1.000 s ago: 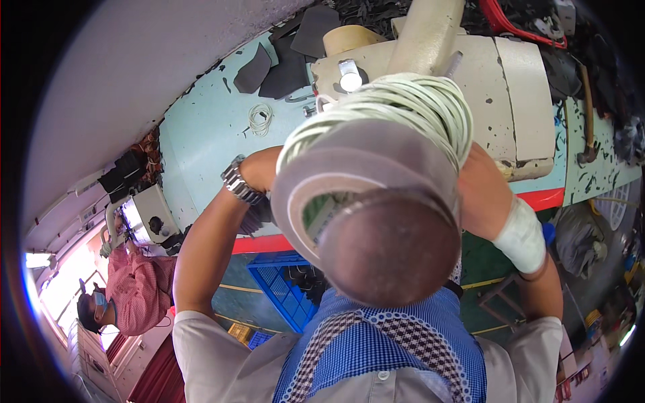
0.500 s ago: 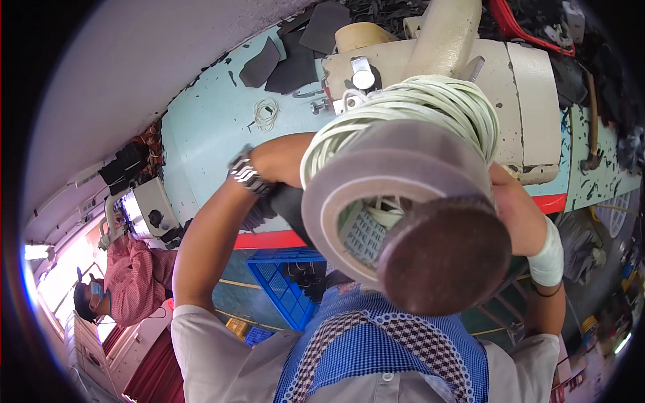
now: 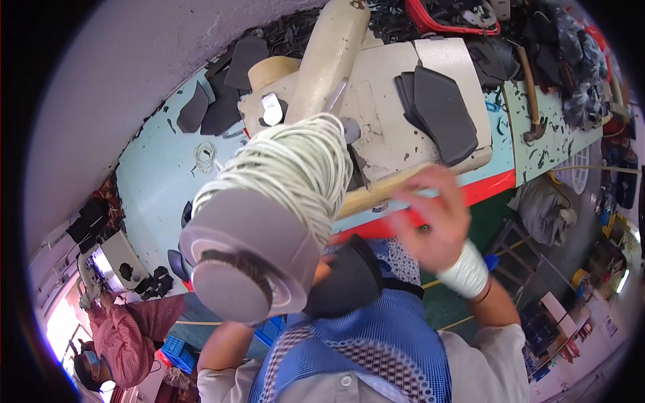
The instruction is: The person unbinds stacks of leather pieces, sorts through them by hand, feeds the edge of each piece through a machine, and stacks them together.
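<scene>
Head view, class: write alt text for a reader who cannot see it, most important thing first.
A large cone-shaped spool of white cord fills the centre, its grey base toward the camera, above a dark curved piece. The right hand, blurred, wrist wrapped in white, hangs open beside it over a pale blue workbench bearing a cream sewing machine; the left hand is hidden.
</scene>
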The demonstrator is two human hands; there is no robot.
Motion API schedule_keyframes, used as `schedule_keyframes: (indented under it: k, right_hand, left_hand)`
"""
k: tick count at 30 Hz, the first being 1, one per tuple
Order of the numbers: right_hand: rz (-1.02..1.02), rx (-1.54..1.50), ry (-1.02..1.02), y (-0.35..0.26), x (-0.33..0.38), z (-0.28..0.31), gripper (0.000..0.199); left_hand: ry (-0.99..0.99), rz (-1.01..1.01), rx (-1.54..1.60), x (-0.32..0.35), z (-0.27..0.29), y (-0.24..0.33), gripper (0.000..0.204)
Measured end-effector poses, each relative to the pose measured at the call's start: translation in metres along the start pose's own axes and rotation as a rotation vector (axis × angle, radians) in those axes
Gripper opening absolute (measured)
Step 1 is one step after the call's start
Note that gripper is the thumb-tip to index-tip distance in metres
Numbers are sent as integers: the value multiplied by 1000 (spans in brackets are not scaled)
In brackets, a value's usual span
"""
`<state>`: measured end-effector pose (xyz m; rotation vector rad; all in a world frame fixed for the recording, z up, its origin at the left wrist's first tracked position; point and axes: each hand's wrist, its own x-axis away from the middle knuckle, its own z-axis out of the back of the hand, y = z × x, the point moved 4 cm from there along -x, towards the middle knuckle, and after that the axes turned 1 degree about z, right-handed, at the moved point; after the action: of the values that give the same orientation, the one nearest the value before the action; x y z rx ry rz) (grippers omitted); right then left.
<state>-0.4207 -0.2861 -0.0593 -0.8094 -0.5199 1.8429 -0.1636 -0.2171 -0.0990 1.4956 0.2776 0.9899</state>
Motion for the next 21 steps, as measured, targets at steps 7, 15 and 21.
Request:
schedule_keyframes:
  k: [7,15,21]
  right_hand:
    - [-773,-1018,-404,-58,60,-55,69]
    - [-302,-351,-609,3,-14,-24,51]
    - [212,4,-387,-7,-56,-50,51]
  left_hand:
    - [-95,96,165,0,9,57,37]
    - [-130,77,189,-40,85,-3,41]
    - [-224,247,-204,-64,103,-45,48]
